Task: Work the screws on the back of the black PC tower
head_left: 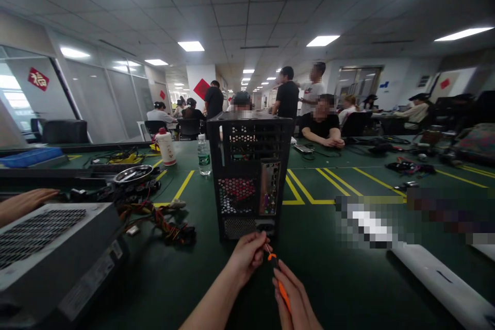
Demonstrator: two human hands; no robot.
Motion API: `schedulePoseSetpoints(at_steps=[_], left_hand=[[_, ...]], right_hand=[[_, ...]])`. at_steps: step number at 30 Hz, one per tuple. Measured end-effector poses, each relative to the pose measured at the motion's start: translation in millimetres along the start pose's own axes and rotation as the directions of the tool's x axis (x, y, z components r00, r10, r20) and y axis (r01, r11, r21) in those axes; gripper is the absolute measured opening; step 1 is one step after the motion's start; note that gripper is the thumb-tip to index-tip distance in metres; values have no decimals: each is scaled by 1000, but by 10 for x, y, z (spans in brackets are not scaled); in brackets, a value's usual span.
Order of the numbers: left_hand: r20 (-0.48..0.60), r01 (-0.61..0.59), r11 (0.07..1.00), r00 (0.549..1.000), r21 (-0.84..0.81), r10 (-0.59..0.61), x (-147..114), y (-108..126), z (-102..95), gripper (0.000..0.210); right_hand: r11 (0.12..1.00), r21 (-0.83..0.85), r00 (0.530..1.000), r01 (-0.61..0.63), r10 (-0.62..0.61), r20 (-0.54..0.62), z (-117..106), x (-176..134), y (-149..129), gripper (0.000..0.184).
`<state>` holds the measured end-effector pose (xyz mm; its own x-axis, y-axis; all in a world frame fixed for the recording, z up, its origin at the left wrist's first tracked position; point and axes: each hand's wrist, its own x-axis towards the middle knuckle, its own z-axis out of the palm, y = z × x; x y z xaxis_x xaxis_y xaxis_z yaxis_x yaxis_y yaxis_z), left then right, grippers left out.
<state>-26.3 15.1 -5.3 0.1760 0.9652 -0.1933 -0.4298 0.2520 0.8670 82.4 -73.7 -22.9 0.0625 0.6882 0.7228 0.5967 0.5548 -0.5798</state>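
Note:
A black computer case (216, 185) stands upright on the green table, its rear panel with honeycomb vents and ports facing me. My right hand (294, 294) is wrapped around an orange and black screwdriver (284, 296), whose thin shaft points up and away from me. Close to the shaft's tip, my left hand (245, 258) is closed in a pinch in front of the case's lower edge. Whatever its fingertips hold there, if anything, is too small to make out.
A grey power supply (58, 247) with bundled cables (166, 224) lies at left, a person's hand (29, 203) behind it. A water bottle (204, 155), a white flask (166, 148) and a metal dish (133, 174) stand farther back. A white panel (444, 278) lies right. Across sits a person (323, 124).

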Motion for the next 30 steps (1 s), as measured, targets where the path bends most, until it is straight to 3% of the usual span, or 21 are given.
schedulePoseSetpoints(at_steps=[2,4,6,10,14,17,21,30], left_hand=[[20,-25,1000,1000,-8,25,-27,18,-1,36],[27,-24,999,999,-28,24,-69,36,-2,36],[36,-5,998,999,-57,7,-112,53,-6,34],[112,35,994,993,-106,-23,-169,83,-20,27],[93,54,996,995,-76,-47,-172,107,-28,21],[65,68,997,996,-38,-65,-141,104,-37,21],[29,17,1000,999,0,-17,-91,80,-58,21],[48,-70,996,997,60,67,-132,72,-75,19]], right_hand=[[968,-224,993,112,-103,51,-59,96,-79,31],[909,-338,967,245,-203,155,-138,215,-133,28],[883,-394,964,253,-197,177,-217,322,-161,27],[899,-389,974,201,-139,181,-287,375,-188,25],[888,-346,945,302,-232,231,-232,266,-209,26],[849,-409,937,334,-251,243,-194,204,-199,23],[853,-442,952,277,-183,244,-196,180,-158,22],[948,-275,961,161,-86,263,-191,133,-202,21]])
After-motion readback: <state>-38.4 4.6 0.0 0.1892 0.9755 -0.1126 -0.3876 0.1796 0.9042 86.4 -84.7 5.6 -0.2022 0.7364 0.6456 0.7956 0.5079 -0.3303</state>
